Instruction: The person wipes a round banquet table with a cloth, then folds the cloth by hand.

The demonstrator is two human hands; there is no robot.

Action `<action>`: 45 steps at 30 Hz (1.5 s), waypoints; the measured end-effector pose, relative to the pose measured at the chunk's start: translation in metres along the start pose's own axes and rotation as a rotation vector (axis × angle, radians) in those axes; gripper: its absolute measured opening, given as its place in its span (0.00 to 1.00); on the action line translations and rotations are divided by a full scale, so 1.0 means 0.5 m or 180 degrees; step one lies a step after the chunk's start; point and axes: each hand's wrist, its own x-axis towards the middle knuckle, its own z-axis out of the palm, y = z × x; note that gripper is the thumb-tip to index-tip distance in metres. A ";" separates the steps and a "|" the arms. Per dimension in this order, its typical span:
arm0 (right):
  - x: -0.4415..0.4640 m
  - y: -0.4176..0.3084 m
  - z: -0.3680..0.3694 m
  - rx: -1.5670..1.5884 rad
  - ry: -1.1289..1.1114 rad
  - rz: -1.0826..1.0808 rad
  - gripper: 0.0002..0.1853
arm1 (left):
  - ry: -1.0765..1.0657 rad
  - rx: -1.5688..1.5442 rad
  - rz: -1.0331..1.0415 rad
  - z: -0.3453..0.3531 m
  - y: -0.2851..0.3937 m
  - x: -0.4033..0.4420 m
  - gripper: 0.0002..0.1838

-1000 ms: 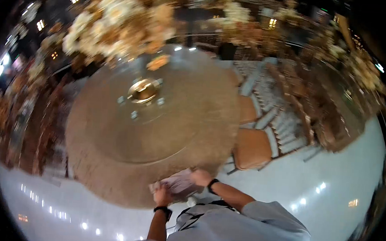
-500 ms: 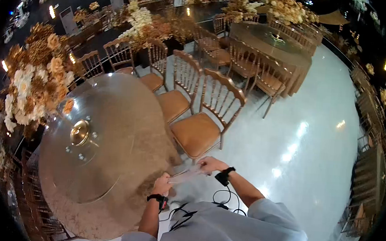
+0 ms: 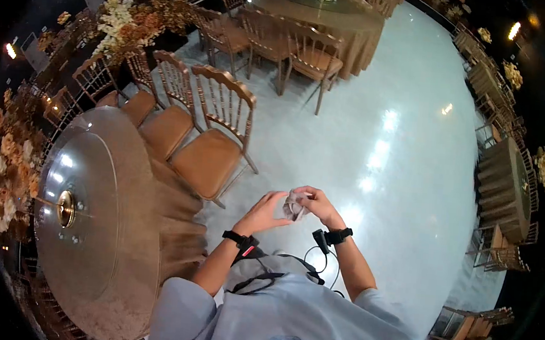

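A crumpled pale pink-grey cloth (image 3: 294,207) is bunched up in my right hand (image 3: 318,206), in front of my body and above the floor. On its left side, my left hand (image 3: 262,214) has its thumb and fingers spread apart, close to the cloth, with nothing gripped. Both wrists wear black bands, and a cable hangs from the right one. To the left is a round table (image 3: 141,236) with a brown cloth and a glass turntable (image 3: 98,183).
Gold chairs with tan seats, the nearest one (image 3: 208,162) at front left, line the round table. Another set table (image 3: 358,25) stands beyond. More tables (image 3: 505,186) line the right side. White shiny floor (image 3: 411,180) lies between. Flowers (image 3: 11,161) are at far left.
The view has swung right, away from the round table. The cloth, earlier stretched between both hands, is now bunched in my right hand, and my left hand has let go and opened.
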 end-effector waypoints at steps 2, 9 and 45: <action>0.002 0.005 -0.024 0.0233 0.0371 -0.0026 0.17 | -0.0251 -0.0260 0.0234 0.035 0.033 0.066 0.33; 0.009 -0.031 -0.172 0.0745 0.0991 -0.0017 0.21 | -0.0430 -0.0445 0.0382 0.097 0.019 0.293 0.12; 0.402 -0.292 -0.873 0.0527 0.1444 -0.0451 0.09 | -0.1347 -0.3438 -0.1479 0.139 -0.142 1.131 0.18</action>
